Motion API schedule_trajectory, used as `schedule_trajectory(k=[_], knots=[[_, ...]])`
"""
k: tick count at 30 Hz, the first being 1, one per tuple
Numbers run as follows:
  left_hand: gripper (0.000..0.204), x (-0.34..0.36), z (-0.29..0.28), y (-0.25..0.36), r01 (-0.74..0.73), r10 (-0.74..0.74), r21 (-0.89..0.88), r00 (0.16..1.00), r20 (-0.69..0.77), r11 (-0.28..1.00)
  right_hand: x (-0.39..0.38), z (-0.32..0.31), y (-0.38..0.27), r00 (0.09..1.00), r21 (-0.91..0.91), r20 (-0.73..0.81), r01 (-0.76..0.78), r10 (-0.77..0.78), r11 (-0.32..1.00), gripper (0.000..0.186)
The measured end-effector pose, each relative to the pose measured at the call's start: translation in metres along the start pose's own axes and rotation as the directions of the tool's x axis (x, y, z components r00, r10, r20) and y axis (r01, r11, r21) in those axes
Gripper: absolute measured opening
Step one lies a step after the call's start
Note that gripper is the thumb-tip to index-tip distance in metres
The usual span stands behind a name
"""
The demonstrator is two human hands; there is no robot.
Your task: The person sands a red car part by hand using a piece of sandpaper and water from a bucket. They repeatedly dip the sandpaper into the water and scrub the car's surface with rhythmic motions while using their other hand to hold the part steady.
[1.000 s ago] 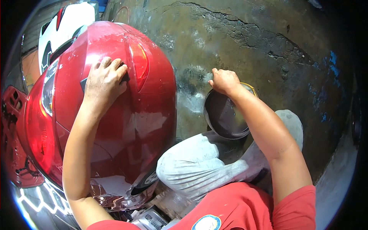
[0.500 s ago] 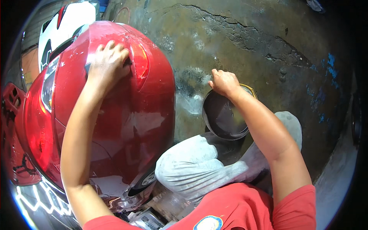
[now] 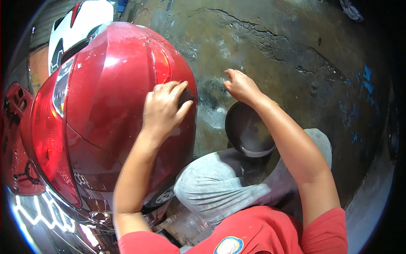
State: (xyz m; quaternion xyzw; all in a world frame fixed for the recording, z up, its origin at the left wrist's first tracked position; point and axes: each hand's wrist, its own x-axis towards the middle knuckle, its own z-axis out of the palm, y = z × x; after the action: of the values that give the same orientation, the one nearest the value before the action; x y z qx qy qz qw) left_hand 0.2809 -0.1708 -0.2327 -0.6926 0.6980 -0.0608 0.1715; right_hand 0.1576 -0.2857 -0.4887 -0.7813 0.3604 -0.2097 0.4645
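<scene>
On the rear corner of a red car (image 3: 122, 114), my left hand (image 3: 163, 108) lies just below a red tail light (image 3: 161, 65). Its fingers are bent, and a dark flat piece (image 3: 185, 96) shows between thumb and forefinger, most of it hidden by the hand. My right hand (image 3: 242, 85) hangs above the far rim of a round dark bucket (image 3: 229, 129), fingers curled inward. Whether anything is inside those fingers is hidden. Dark liquid appears to stand in the bucket, which is beside my bent knee; my forearm covers part of its right side.
The wet concrete floor (image 3: 296, 38) has a long crack and blue paint stains (image 3: 367, 80). A white car (image 3: 86, 19) stands beyond the red one. A crumpled pale item (image 3: 352, 10) lies far right. My grey trouser leg (image 3: 211, 180) is close to the car's wheel (image 3: 165, 195).
My left hand has slid toward me and to the right across the red bodywork, from beside the tail light to below it. My right hand has risen slightly, away from the bucket.
</scene>
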Motion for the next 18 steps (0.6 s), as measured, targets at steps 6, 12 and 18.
schedule_trajectory(k=[6, 12, 18], knots=[[0.066, 0.075, 0.103, 0.025, 0.206, -0.620, -0.832, 0.760, -0.196, 0.516, 0.001, -0.045, -0.053, 0.948, 0.891, 0.314, -0.274, -0.058, 0.362, 0.043], [0.064, 0.074, 0.149, 0.047, 0.241, -0.733, -0.970, 0.656, 0.177, -0.019, 0.021, -0.047, -0.021, 0.967, 0.800, 0.235, -0.249, 0.097, 0.546, 0.040], [0.032, -0.012, 0.247, 0.136, 0.441, 0.094, -0.630, 0.768, 0.633, 0.639, 0.034, -0.055, 0.000, 0.940, 0.739, 0.005, -0.233, 0.341, 0.632, 0.035]])
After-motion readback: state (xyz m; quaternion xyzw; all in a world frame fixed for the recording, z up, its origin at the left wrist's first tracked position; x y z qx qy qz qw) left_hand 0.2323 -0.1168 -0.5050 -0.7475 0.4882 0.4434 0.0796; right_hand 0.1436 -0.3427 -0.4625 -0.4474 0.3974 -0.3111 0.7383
